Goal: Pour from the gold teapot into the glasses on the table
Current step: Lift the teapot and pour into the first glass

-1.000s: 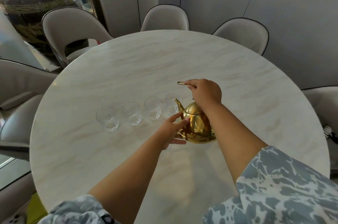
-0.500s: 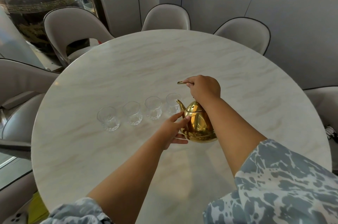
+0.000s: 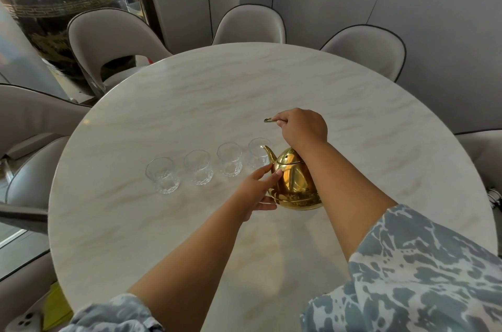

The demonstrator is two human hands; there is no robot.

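Note:
A gold teapot (image 3: 292, 185) is on the round marble table (image 3: 190, 103), tilted a little with its spout toward the glasses. My right hand (image 3: 303, 128) grips the top handle, whose gold end sticks out to the left. My left hand (image 3: 256, 190) rests open-fingered against the pot's left side. Several clear cut glasses stand in a row to the left: the nearest glass (image 3: 256, 154) is right at the spout tip, then a second (image 3: 229, 159), a third (image 3: 198, 167) and the far-left one (image 3: 162, 174). All look empty.
Beige padded chairs ring the table, one at the back (image 3: 250, 25), one back right (image 3: 366, 52), one back left (image 3: 108, 41). A large dark ornate jar (image 3: 54, 6) stands far left. A white phone (image 3: 25, 322) lies at the bottom left corner.
The teapot has tipped slightly toward the glasses and its spout has come closer to the nearest glass. Both hands keep their places on the pot.

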